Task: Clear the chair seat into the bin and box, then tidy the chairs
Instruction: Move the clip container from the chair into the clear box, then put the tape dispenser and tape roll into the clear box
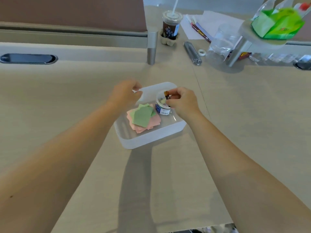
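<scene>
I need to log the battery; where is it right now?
In the head view, the battery is pinched in the right hand, just above the small open jar in the translucent box.

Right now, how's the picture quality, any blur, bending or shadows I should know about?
Head view: wide-angle bending curves the desk edges; the green packet at top right is smeared and soft; the box and both hands are fairly sharp; soft arm shadows fall on the desk below the box; no harsh glare.
</scene>
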Available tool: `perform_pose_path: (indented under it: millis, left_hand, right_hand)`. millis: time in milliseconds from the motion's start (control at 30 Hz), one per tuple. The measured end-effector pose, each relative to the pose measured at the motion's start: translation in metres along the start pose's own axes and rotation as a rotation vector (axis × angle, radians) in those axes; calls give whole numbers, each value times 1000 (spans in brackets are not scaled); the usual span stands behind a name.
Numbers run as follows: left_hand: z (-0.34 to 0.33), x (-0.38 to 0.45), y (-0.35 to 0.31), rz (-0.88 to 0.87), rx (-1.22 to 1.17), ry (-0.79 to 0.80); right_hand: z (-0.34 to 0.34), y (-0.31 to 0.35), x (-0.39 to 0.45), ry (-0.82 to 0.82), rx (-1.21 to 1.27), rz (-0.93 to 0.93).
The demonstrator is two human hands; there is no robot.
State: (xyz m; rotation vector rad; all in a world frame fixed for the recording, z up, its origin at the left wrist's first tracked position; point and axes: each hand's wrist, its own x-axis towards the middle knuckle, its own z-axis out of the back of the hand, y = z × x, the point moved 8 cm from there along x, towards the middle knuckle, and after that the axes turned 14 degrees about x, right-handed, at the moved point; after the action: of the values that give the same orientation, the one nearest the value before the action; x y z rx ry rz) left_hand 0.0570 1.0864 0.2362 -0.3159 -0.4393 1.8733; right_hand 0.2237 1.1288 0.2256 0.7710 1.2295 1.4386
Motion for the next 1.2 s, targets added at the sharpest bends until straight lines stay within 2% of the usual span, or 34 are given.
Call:
perform_pose_path:
  millis: [133, 267, 467, 700, 833, 1000, 1200]
  left_hand:
    - [26, -5, 30, 75, -55, -89]
    - [31, -8, 58, 134, -96, -107]
    - [29, -14, 79, 195, -124, -83]
    - [41, -47, 61, 214, -154, -135]
    - [52, -100, 55, 270, -142, -205]
    - [61, -205, 61, 406, -92, -322]
    - [49, -337, 63, 551, -116, -336]
  right_hand:
    - [-51, -1, 7, 153, -200, -20]
    - [-96, -18, 14, 260, -259, -113]
    - [-114, -15, 17, 274, -204, -83]
    - [-94, 29, -9, 236, -51, 60]
    - [-94, 45, -49, 326, 10, 119]
    - [-108, 44, -127, 493, 40, 212]
    - [-127, 20, -232, 733, 43, 203]
